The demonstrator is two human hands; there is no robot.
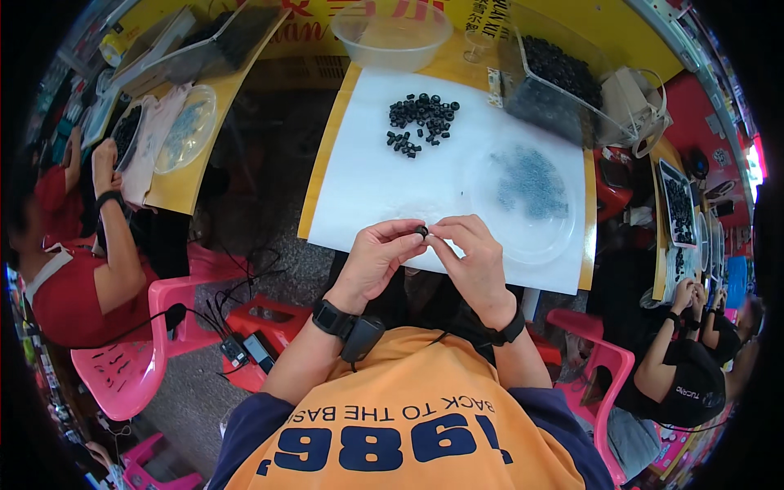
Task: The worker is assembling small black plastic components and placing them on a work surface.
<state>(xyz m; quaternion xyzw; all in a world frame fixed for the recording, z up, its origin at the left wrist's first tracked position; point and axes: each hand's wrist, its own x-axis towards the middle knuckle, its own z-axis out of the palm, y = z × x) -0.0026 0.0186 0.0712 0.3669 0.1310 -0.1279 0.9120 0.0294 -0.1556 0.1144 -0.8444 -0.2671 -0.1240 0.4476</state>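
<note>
Head cam, center frame: my left hand [377, 257] & right hand [472, 260] meet at the near edge of the white sheet [367, 175], fingertips of both pinching one small black ring [421, 231] btwn them. Pile of black rings [420, 121] sits upper center on the sheet, well apart. Clear round lid w/ grey bits [523, 200] lies right of center, near my right hand.
</note>
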